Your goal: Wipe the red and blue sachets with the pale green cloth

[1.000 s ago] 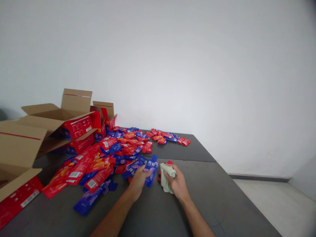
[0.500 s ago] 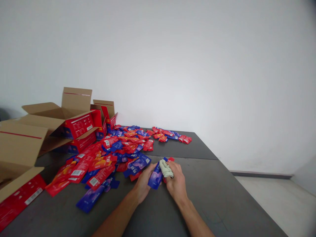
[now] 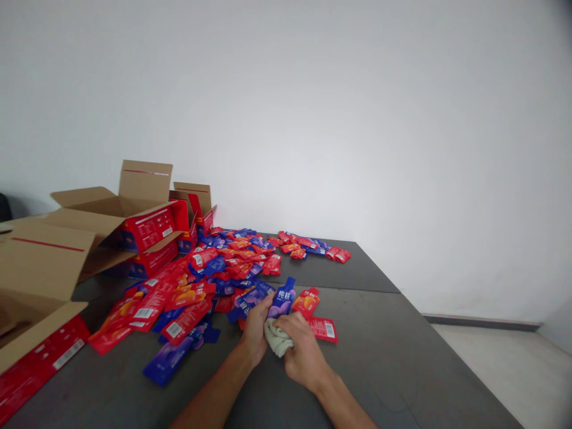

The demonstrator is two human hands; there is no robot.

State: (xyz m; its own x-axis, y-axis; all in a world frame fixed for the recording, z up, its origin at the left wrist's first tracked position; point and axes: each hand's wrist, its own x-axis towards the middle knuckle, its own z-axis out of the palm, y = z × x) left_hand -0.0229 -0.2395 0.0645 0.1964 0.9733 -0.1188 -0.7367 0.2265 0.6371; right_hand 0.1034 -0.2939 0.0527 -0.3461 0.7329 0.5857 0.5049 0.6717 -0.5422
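My left hand (image 3: 255, 331) is closed on a blue pouch (image 3: 283, 300) with white lettering, gripping it along its left edge. A crumpled pale cloth (image 3: 277, 338) is bunched in my right hand (image 3: 304, 351) and pressed against the lower part of that pouch, which it hides. Just beyond my right fingers, an orange-red pouch (image 3: 306, 302) and a red pouch with a barcode (image 3: 323, 329) lie on the table, the second partly behind my knuckles. Left of my hands spreads a big heap of red and blue pouches (image 3: 192, 295).
Open cardboard boxes (image 3: 145, 229) with red printed sides stand at the left, flaps up. A smaller group of pouches (image 3: 308, 243) lies at the far side of the dark table (image 3: 366, 357). The table's right edge drops to a pale floor; a white wall stands behind.
The cloth in my right hand has moved left and down the pouch, uncovering its lettered upper part. Two red pouches beyond my right hand now show more fully.
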